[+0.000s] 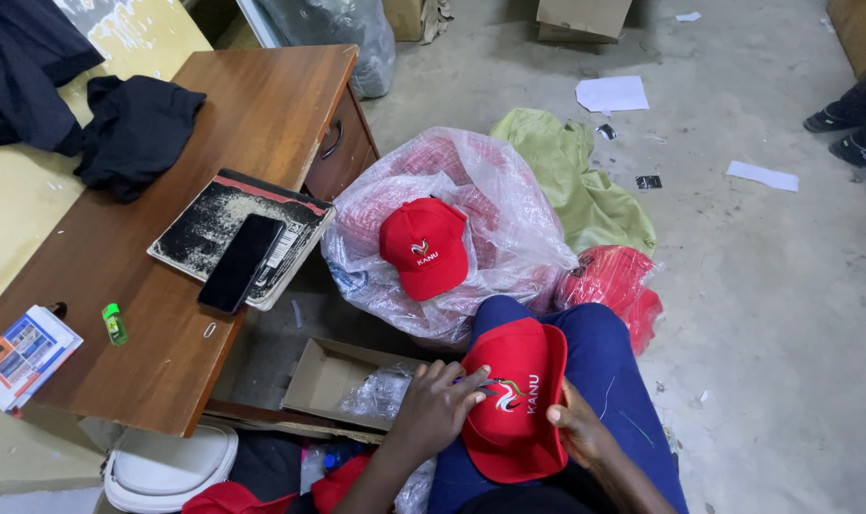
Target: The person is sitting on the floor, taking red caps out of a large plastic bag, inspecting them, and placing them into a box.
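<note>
Resting on my blue-trousered knee, the red fabric cap with white embroidery (515, 400) lies under my left hand (439, 405), fingers spread flat on its front, while my right hand (577, 430) pinches its edge; another red cap (424, 247) sits on the clear plastic bag (509, 214).
</note>
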